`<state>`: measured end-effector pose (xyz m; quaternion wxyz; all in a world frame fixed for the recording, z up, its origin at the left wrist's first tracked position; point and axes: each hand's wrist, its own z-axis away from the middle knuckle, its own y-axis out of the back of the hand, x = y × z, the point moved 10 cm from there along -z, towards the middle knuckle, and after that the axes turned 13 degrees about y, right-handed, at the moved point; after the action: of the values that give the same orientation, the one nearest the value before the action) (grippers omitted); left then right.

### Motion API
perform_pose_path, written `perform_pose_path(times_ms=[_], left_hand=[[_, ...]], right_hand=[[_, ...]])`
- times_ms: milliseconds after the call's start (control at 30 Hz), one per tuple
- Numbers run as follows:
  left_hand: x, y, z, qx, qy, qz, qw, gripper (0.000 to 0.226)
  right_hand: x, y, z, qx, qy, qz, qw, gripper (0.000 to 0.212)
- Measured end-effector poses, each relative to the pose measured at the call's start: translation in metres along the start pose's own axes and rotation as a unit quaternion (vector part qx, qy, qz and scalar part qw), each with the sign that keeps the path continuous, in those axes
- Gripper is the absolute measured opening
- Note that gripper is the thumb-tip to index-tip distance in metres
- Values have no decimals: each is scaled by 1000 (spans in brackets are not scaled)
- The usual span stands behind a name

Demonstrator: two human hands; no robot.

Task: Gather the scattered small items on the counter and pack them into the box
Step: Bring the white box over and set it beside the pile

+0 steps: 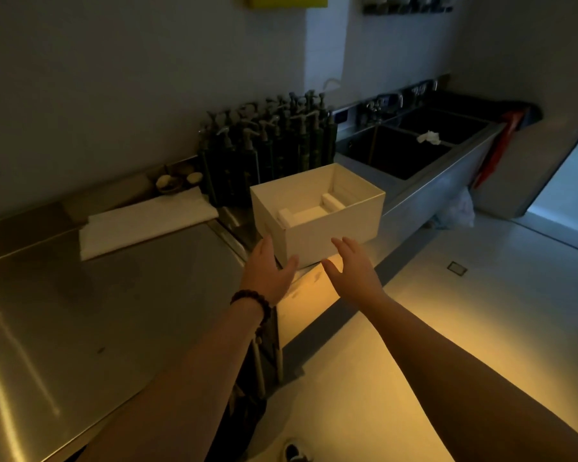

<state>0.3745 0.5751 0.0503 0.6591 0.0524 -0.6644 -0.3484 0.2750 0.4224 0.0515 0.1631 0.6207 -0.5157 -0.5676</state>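
Observation:
A white open-topped box (327, 233) stands on the steel counter near its front edge, with white foam inserts on its floor. My left hand (269, 273), with a bead bracelet on the wrist, is spread open just below the box's near left corner. My right hand (352, 266) is open a little below the box's near wall, fingers apart. Neither hand holds anything. A few small round items (167, 185) lie at the back of the counter by the wall; the dim light hides what they are.
A steel counter (114, 311) fills the left side, with a white folded cloth (147, 223) on it. Several dark pump bottles (267, 145) stand behind the box. A double sink (411, 141) with a crumpled white cloth lies to the right. Floor below right.

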Motion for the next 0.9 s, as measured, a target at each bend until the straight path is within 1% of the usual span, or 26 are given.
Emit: perform_pose_path(times_ms=[67, 167, 300, 400, 500, 567, 667, 733, 800, 900], left_hand=[[12, -2, -22, -4, -7, 18, 1000, 68], [27, -3, -60, 16, -18, 41, 999, 62], [24, -5, -122, 36, 9, 75, 996, 77], [14, -9, -157, 21, 55, 147, 987, 89], [8, -17, -178, -3, 85, 194, 977, 93], [2, -19, -187, 1, 103, 211, 972, 93], [-5, -21, -194, 11, 122, 229, 966, 85], [-8, -23, -197, 22, 126, 233, 964, 79], [-14, -25, -197, 31, 140, 258, 955, 79], [-20, -25, -197, 44, 161, 288, 943, 79]], right_hand=[[13, 6, -29, 7, 15, 5, 1000, 58], [35, 18, -78, 7, 39, 22, 999, 60], [65, 34, -156, -3, 79, 56, 995, 62], [96, 43, -208, -23, 68, 45, 996, 65], [130, 44, -245, -50, 38, 10, 998, 71], [150, 35, -258, -93, 23, -13, 995, 79], [171, 11, -263, -171, -8, -87, 981, 91], [180, -5, -264, -207, -31, -133, 969, 98], [188, -15, -266, -223, -54, -162, 960, 100], [194, -27, -264, -250, -65, -225, 939, 95]])
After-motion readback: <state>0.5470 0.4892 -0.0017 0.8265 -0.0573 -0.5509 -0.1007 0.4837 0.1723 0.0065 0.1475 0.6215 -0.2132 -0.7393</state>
